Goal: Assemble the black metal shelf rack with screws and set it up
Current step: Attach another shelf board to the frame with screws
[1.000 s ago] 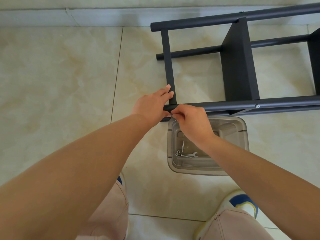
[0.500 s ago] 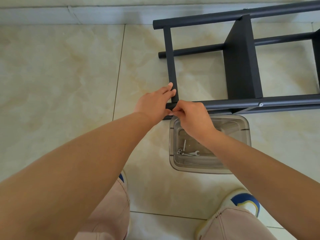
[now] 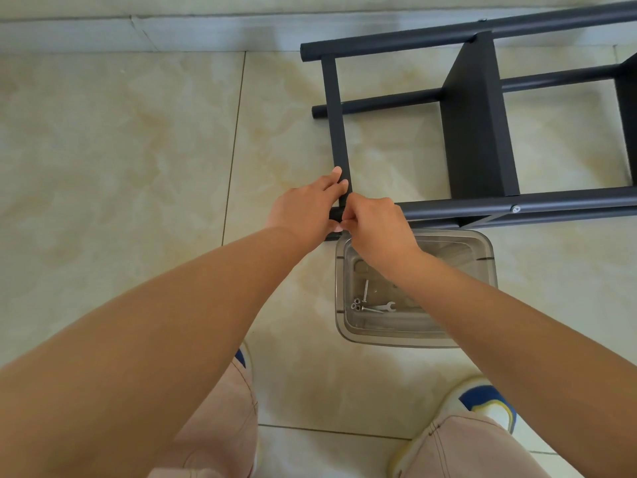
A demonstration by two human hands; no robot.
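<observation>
While the black metal shelf rack lies on its side across the upper right of the frame, both hands meet at its nearest corner, just left of centre. Furthest left, the left hand grips the end of the near round tube, its fingers laid straight up against the flat crossbar and the thumb tucked under the tube. Touching it on the right, the right hand is curled, fingertips pinched at the same joint; whatever small part it holds is hidden, probably a screw. That joint lies directly at the fingertips, and the tube's long axis runs from there to the right edge, so any screw must go in across the tube. Rightward along the tube, a silvery screw head already shows beside a flat matte shelf panel. Below the hands, a clear smoky plastic container sits on the glossy beige tiled floor, holding loose screws and a small flat wrench.
</observation>
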